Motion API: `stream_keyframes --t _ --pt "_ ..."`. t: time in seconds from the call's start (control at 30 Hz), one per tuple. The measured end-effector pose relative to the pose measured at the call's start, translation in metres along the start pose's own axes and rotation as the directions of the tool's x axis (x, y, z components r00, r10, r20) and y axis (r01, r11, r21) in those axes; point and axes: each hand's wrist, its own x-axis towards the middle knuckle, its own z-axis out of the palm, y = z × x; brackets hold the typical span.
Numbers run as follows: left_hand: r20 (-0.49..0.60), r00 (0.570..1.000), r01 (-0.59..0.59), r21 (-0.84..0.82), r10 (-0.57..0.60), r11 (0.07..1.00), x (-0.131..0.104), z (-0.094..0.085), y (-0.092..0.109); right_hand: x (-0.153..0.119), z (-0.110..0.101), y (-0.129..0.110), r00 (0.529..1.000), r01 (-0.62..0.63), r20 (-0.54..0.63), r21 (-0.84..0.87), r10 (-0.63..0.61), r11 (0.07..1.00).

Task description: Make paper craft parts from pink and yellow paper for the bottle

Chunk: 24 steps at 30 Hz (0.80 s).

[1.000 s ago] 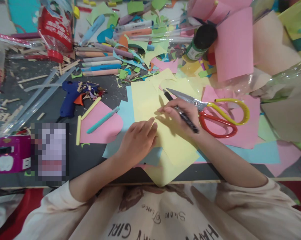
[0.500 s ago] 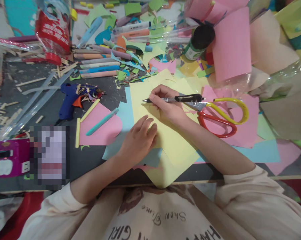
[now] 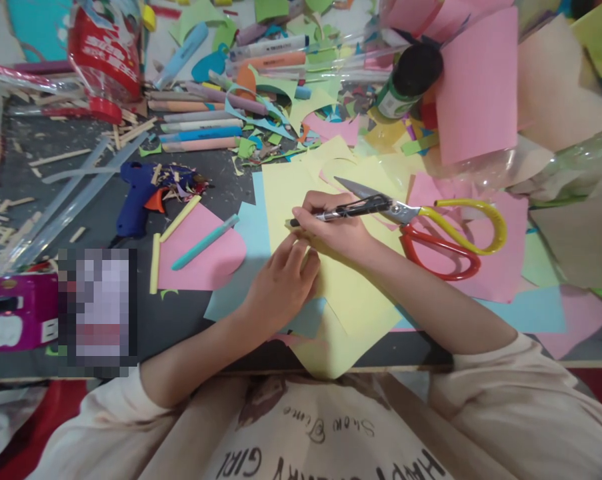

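Note:
My right hand (image 3: 333, 227) is closed around a black and clear pen (image 3: 363, 208), its tip low over the yellow paper (image 3: 365, 287). My left hand (image 3: 285, 273) lies on the same paper with fingers stretched forward, the fingertips just below the pen tip. Behind my right hand rest scissors (image 3: 443, 227) with one yellow and one red handle, blades apart and pointing left. To the left, a pink paper piece (image 3: 211, 253) carries a teal pen (image 3: 205, 241), with pale yellow strips (image 3: 155, 263) along its left side.
A blue glue gun (image 3: 137, 200) lies left of the pink piece. Markers (image 3: 201, 136) and paper scraps crowd the back, near a red-labelled bottle (image 3: 105, 60) and a black-capped bottle (image 3: 408, 80). Pink paper (image 3: 478, 87) stands at the back right. Wooden sticks (image 3: 58, 158) lie scattered left.
My right hand has come down slightly, bringing the pen tip close to my left fingertips. The pen is tilted more, and the scissor blades show more. The view has shifted a little.

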Motion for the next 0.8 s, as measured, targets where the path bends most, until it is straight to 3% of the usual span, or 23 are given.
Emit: stream_keyframes --t 0.6,0.8 --pt "0.055 0.998 0.017 -0.015 -0.016 1.000 0.0004 -0.0025 0.0007 -0.0006 -0.0007 -0.0009 0.999 0.019 -0.051 -0.015 -0.020 1.000" --pt "0.079 0.996 0.035 -0.032 -0.033 0.999 0.0004 -0.0017 0.0007 -0.0008 -0.0006 -0.0018 1.000 0.012 -0.007 -0.041 -0.012 0.999"
